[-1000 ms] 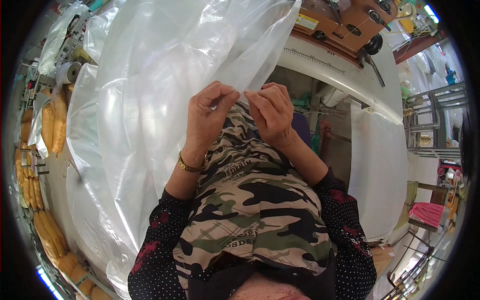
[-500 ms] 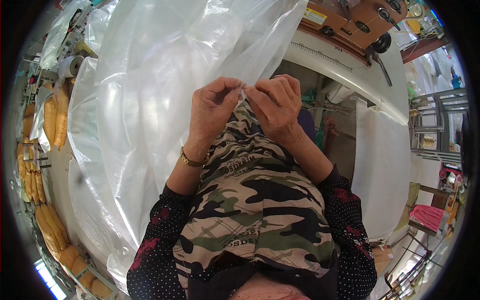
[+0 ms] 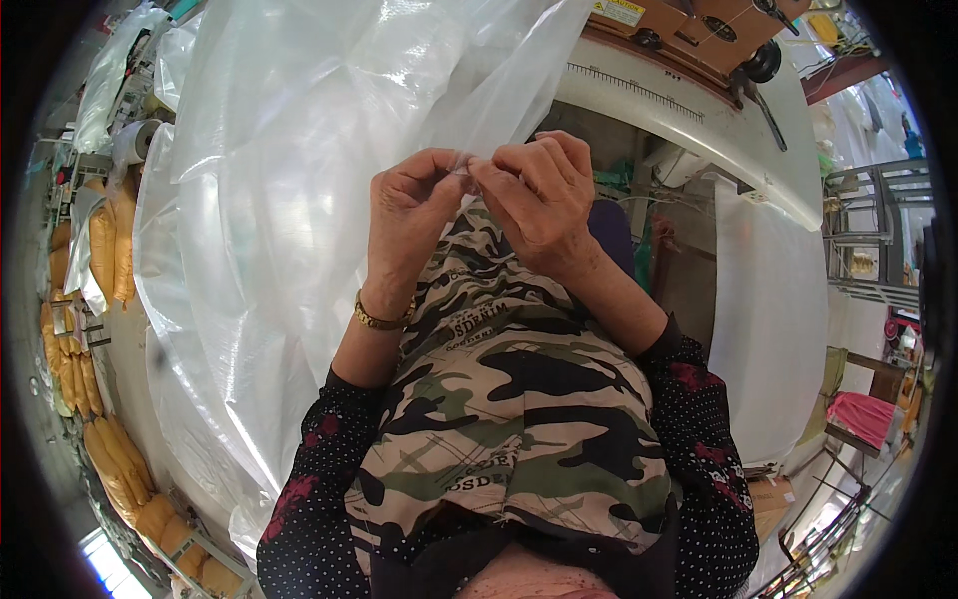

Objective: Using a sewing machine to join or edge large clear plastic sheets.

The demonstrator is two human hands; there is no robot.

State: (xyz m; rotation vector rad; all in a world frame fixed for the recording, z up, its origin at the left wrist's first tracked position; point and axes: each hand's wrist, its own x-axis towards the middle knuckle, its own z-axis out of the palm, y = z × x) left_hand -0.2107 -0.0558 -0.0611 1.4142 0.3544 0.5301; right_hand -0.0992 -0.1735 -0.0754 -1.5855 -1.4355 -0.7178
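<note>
A large translucent plastic sheet (image 3: 289, 210) hangs in loose folds in front of me and down on my left. Both hands meet at its near edge, over my camouflage apron (image 3: 509, 399). My left hand (image 3: 411, 205), with a gold watch (image 3: 381, 311) at the wrist, is closed, thumb and forefinger pinching the edge. Right beside it my right hand (image 3: 544, 205) is closed too, its thumb and forefinger pinching the same bit of film. The fingertips nearly touch, and the pinched piece is mostly hidden between them.
At the upper right a brown sewing machine (image 3: 689, 45) stands on a pale table (image 3: 639, 95) with a ruler scale. White sheeting (image 3: 763, 329) hangs below it. Orange-yellow bundles (image 3: 115, 459) lie along the left, metal racks (image 3: 868, 235) stand at right, and a pink cloth (image 3: 860, 417) lies nearby.
Both hands, still pinching the film together, have shifted slightly left and away from me. The sheet's upper part has moved a little left, and the whole view has turned slightly.
</note>
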